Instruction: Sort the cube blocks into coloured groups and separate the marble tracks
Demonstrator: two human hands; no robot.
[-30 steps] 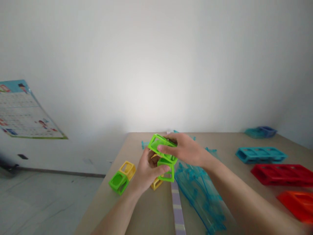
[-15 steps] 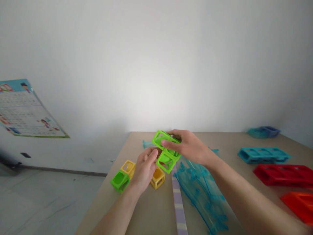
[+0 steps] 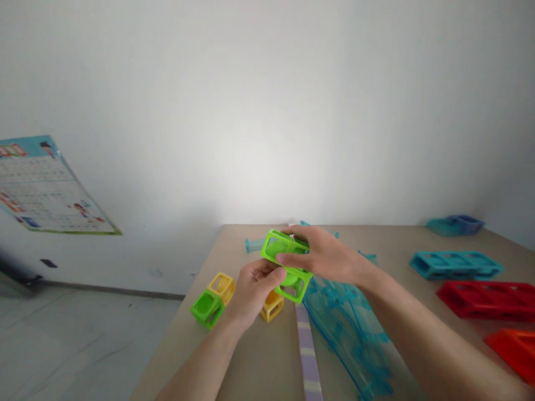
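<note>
Above the table, my right hand [image 3: 326, 250] grips joined light-green open-frame toy blocks [image 3: 276, 245], thumb on the near side and fingers behind. My left hand [image 3: 254, 289] pinches the lower green block [image 3: 295, 283] of the same piece, its thumb lying along the edge. Some of the piece is hidden by my fingers. Behind my left hand a yellow frame block [image 3: 272, 306] rests on the table, partly covered. To the left, a green block [image 3: 207, 308] touches another yellow block [image 3: 222, 287].
Translucent blue track pieces [image 3: 346, 328] lie in a heap beside a purple-and-white strip [image 3: 308, 351]. Along the right stand a teal block row [image 3: 455, 264], a red one [image 3: 489, 299] and an orange one [image 3: 514, 348]. A poster [image 3: 54, 184] hangs at left.
The green piece has turned and dropped slightly in my hands. My left thumb has moved right onto the lower block. The view has shifted a little.
</note>
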